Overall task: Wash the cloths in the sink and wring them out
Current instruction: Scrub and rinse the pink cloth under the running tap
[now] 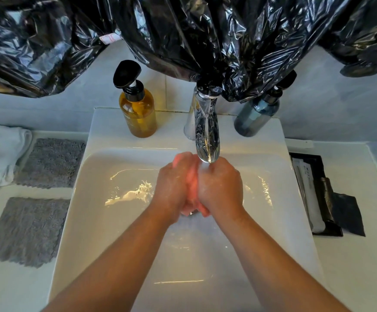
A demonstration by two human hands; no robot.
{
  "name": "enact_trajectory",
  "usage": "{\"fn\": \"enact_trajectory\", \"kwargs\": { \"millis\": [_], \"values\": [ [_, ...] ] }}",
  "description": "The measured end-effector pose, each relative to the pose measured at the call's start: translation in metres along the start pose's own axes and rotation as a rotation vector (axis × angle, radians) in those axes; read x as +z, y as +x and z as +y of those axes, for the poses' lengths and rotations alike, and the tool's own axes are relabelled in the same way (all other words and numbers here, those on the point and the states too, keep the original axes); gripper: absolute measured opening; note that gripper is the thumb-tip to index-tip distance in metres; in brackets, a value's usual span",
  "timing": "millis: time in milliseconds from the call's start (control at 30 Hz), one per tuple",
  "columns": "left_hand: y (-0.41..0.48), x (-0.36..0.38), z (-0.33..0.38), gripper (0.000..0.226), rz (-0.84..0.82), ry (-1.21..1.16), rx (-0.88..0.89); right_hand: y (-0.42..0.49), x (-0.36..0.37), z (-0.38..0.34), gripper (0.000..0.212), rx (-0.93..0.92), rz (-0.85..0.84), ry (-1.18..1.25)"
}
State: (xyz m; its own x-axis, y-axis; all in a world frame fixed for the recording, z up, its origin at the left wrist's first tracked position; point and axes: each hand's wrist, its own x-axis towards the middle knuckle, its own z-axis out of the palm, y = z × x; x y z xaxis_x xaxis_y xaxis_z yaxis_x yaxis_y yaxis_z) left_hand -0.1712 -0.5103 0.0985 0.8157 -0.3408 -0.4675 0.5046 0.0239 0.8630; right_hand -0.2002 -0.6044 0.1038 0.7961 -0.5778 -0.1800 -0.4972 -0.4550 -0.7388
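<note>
Pink cloth held under the running tap, above the white sink.

Gripped between left hand and right hand, both pressed side by side, fingers curled round the cloth, directly below the spout. On the desk left of the sink, 2 more cloths lying flat and apart: far grey cloth, near grey cloth, next to a white towel. Behind the basin, amber bottle left of the tap, blue-grey bottle right of it. Above, crumpled black plastic.
</note>
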Motion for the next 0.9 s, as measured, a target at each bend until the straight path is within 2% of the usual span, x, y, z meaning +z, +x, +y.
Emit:
{"fn": "enact_trajectory", "kwargs": {
  "millis": [100, 200, 267, 333, 433, 500, 600, 667, 733, 833, 900],
  "values": [
    [0.0, -0.016, 0.002, 0.03, -0.14, -0.245, 0.016, 0.013, -0.013, 0.014, 0.026, 0.18, -0.206, 0.325],
    [0.0, -0.019, 0.001, 0.017, -0.168, -0.539, -0.009, 0.003, -0.015, 0.028, 0.056, 0.384, -0.459, 0.817],
    [-0.002, -0.016, 0.0, 0.019, -0.164, -0.59, 0.006, -0.008, -0.011, 0.033, 0.066, 0.425, -0.472, 0.991],
    [0.002, -0.017, -0.006, 0.021, -0.087, -0.561, -0.012, -0.018, -0.009, 0.035, 0.072, 0.421, -0.388, 1.08],
    [0.011, -0.02, -0.014, 0.043, -0.016, -0.496, -0.144, -0.028, -0.008, 0.043, 0.081, 0.273, -0.231, 0.955],
    [0.01, -0.012, -0.014, 0.045, -0.064, -0.563, -0.157, -0.038, -0.004, 0.045, 0.083, 0.155, -0.227, 0.821],
    [0.006, 0.005, -0.008, 0.053, -0.107, -0.56, -0.114, -0.046, -0.001, 0.033, 0.052, 0.09, -0.129, 0.619],
    [0.009, 0.009, -0.009, 0.056, -0.022, -0.43, -0.032, -0.043, -0.001, 0.022, 0.05, 0.092, -0.071, 0.473],
    [0.009, 0.011, -0.009, 0.043, 0.035, -0.369, -0.012, -0.031, -0.002, 0.015, 0.051, 0.082, -0.039, 0.387],
    [0.001, 0.014, -0.016, 0.03, -0.008, -0.271, -0.081, -0.003, -0.003, 0.017, 0.037, 0.023, -0.094, 0.238],
    [-0.008, 0.008, -0.023, 0.043, -0.073, -0.135, -0.127, 0.013, -0.001, 0.019, 0.034, 0.064, -0.161, 0.18]
  ]
}}
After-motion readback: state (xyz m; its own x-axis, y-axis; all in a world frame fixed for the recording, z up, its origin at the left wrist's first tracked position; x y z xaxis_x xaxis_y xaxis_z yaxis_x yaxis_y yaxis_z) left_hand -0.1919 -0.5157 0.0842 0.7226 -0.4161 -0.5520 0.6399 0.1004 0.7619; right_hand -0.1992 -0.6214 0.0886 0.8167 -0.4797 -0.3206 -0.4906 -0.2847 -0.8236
